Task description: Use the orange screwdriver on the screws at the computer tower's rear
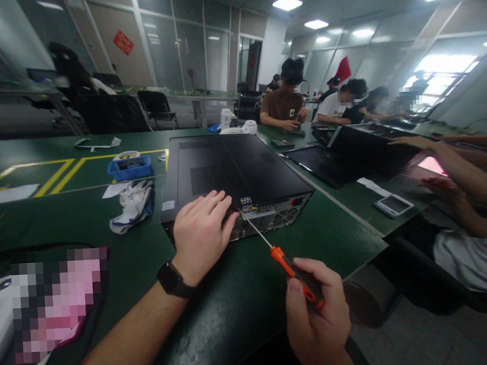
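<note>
The computer case (235, 175) lies flat on the green table (332, 238), its rear panel facing the wearer; every place below is reckoned from that case.

The left hand (203, 233) rests palm down, fingers spread, on the near left corner of the case's top panel, pinning it and closed around nothing.

The right hand (315, 309) is short of the case, toward the wearer and to the right, wrapped firmly around the handle of an orange screwdriver (289, 267).

The shaft runs up and to the left from that grip, and its tip meets the upper edge of the rear panel just right of the left hand's fingertips. Whether the tip is seated in a screw cannot be made out.

White gloves (132, 204) lie left of the case, and a blue tray (130, 167) lies beyond them.
</note>
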{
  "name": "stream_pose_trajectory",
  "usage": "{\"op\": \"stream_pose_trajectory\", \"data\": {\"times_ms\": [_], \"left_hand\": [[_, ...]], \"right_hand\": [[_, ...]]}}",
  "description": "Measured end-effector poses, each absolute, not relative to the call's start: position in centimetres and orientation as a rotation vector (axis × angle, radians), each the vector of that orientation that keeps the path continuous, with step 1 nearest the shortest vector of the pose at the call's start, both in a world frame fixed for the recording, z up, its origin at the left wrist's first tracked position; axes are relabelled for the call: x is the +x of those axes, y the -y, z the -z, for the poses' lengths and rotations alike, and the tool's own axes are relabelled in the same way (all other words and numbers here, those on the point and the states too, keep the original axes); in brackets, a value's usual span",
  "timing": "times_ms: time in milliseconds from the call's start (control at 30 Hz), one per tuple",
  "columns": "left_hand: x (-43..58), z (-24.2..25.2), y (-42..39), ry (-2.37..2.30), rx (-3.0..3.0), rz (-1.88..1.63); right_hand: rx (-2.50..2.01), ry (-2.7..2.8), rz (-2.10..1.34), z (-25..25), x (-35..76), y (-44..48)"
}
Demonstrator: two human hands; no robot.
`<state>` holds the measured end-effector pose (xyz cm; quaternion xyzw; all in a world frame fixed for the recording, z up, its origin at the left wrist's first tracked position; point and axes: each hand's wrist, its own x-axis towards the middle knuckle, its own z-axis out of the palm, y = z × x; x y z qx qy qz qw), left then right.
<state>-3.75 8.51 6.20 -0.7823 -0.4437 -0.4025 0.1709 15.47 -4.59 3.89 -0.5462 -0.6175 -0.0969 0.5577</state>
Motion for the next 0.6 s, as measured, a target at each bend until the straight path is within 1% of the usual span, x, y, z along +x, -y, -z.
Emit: {"op": "stream_pose_trajectory", "data": {"times_ms": [300,600], "left_hand": [[-3.7,-6.3,-8.5,1.257,-2.215,1.129],[-3.6,-6.4,-8.4,1.236,-2.204,1.131]], "right_hand": [[-1.370,1.407,0.144,-2.9,15.7,4.8],[-1.300,1.513,0.254,-5.5,15.5,4.5]]}}
